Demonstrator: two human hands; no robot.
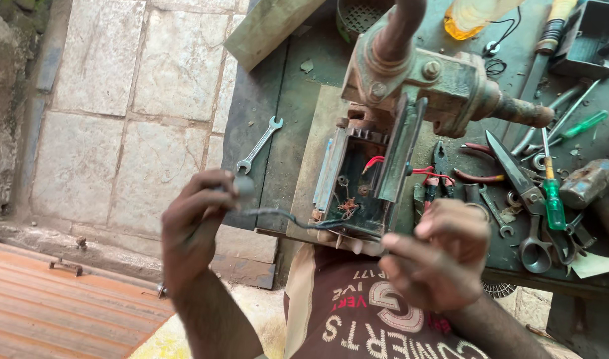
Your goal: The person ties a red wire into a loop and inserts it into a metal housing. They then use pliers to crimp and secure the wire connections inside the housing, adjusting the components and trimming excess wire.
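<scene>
My left hand (194,223) pinches a small grey part at the end of a dark wire (284,218), held out to the left of the bench edge. The wire runs right into an open metal housing (357,183) with red wires and copper strands inside. My right hand (444,256) grips the near bottom corner of that housing, fingers curled on its edge. A rusty bench vise (427,83) rises just behind the housing.
On the dark workbench (284,106) lie a spanner (259,144), red-handled pliers (474,174), a green screwdriver (552,199), scissors (527,213), a hammer (590,183) and a yellow bottle (470,16). Stone paving lies to the left, a rusty sheet at bottom left.
</scene>
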